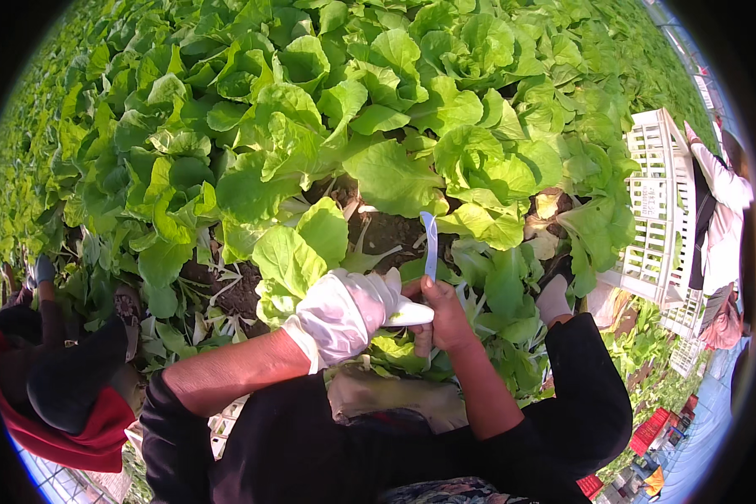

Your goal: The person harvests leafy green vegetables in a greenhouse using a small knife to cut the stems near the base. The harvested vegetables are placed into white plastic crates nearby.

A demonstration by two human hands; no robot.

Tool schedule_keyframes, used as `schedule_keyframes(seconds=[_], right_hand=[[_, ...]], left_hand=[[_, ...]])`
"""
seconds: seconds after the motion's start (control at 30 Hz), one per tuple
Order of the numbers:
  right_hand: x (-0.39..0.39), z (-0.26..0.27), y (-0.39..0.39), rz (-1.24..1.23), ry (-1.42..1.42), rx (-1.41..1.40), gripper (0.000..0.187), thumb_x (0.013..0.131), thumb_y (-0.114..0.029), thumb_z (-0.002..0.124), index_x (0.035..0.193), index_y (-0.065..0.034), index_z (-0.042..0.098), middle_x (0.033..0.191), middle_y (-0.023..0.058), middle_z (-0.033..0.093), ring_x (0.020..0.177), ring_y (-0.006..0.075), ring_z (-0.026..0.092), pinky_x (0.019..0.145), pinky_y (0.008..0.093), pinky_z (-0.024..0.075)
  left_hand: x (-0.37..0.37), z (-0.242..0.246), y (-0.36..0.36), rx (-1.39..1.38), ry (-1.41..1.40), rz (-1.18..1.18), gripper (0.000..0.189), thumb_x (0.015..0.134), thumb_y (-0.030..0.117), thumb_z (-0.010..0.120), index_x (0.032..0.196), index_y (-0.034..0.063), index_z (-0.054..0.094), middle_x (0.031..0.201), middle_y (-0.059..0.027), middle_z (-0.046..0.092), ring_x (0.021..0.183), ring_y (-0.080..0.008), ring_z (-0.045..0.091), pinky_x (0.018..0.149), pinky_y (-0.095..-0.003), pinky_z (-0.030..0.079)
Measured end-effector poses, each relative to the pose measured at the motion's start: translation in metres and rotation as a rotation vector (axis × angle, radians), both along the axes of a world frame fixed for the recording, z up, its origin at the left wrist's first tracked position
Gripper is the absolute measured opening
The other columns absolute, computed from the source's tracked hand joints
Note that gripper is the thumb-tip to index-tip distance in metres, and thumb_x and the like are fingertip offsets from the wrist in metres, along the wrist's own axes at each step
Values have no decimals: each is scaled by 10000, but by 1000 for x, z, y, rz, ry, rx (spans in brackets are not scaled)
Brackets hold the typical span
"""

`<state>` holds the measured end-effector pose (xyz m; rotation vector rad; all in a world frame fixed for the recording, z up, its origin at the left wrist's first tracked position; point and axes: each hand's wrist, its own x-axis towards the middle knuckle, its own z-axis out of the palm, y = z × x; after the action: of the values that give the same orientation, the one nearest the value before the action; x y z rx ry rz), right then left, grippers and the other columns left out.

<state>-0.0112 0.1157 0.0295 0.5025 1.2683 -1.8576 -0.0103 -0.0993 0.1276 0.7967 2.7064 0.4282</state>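
My left hand, in a loose white glove, grips a cut head of leafy cabbage. Its green leaves spread to the left, and a pale stalk end pokes out on the right beside my other hand. My bare right hand holds a small knife with the blade pointing away from me; its handle is mostly hidden by my fingers. Just beyond the hands, growing cabbages stand in dark soil. Loose trimmed leaves lie right of the knife.
White plastic crates stand on the right, next to a person in light clothing. Another person in red and black crouches at the left. Red crates sit at the lower right. Dense cabbage plants fill the far side.
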Motion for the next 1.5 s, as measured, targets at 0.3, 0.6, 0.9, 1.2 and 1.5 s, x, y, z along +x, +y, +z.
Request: schedule_keyframes(seconds=[0.3,0.6,0.9,1.2,1.5], right_hand=[[-45,-92,-53,340,818,636,291,981,-244,520,880,10,619,684,175,619,619,339,618,610,436,481],[-182,-118,-45,-38,203,607,167,997,-138,473,945,-51,606,690,36,590,487,109,502,402,267,410],[-38,-76,-54,565,813,551,344,1035,-288,480,907,2,614,630,61,564,582,140,565,574,301,455],[-122,-179,-126,495,1168,1060,316,1008,-290,485,896,-22,610,655,46,603,552,163,556,556,339,463],[-140,-178,-112,762,467,809,306,993,-336,494,1014,-58,619,828,51,606,767,181,557,736,337,435]], left_hand=[[-100,-25,-40,-370,-258,109,732,890,220,597,1472,-86,277,760,-115,699,674,-294,697,583,-395,520],[-116,-92,-129,-534,-78,408,797,802,78,599,1514,-11,252,743,-132,667,640,-274,669,563,-376,514],[-56,-125,-129,-479,123,332,536,852,129,552,1346,-61,475,697,-85,629,618,-236,645,558,-349,503],[-33,-143,-124,-236,104,550,557,921,355,546,1295,-56,524,663,-100,627,593,-248,651,563,-360,530],[-28,-159,-131,-231,181,555,551,945,350,520,1322,-52,502,718,-118,661,625,-253,672,558,-361,542]])
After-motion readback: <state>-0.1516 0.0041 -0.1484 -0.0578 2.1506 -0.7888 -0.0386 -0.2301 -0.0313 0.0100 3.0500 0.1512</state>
